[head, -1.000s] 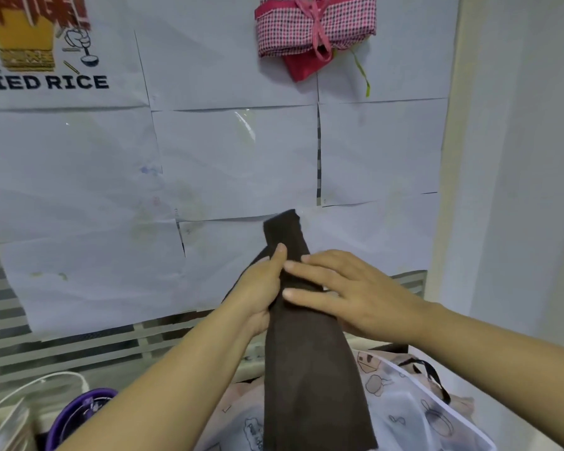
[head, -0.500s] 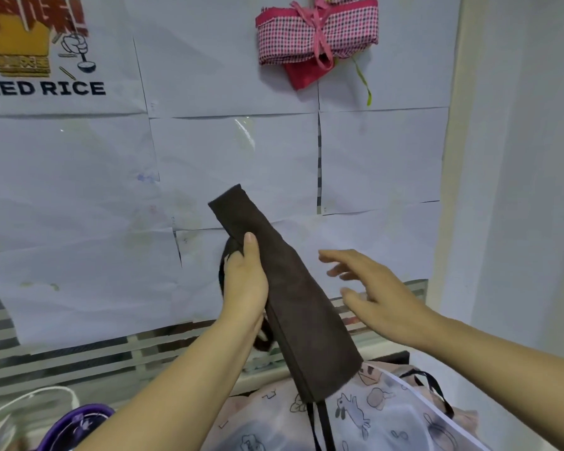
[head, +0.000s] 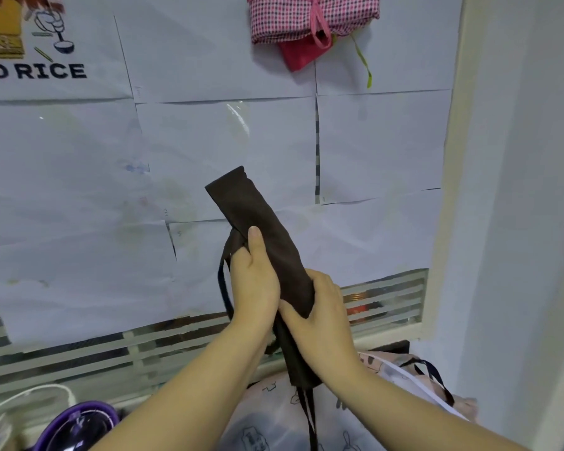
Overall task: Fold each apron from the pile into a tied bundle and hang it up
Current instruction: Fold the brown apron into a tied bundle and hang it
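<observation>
1. Straight ahead of you, white paper sheets [head: 225, 151] cover the wall.
2. At your upper left, a poster [head: 33, 70] reads "RICE".
3. Below the sheets runs striped frosted glass [head: 79, 353].
4. At your lower left sits a purple container [head: 79, 424], with a white cable [head: 30, 394] beside it.

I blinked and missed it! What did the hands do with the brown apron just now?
The right hand lifted off, pulled away to the right, then came back and now grips the folded brown apron lower down. The apron's top tipped from upright to leaning left. The left hand kept its grip on the apron, and the pink checked bundle still hangs on the wall.
</observation>
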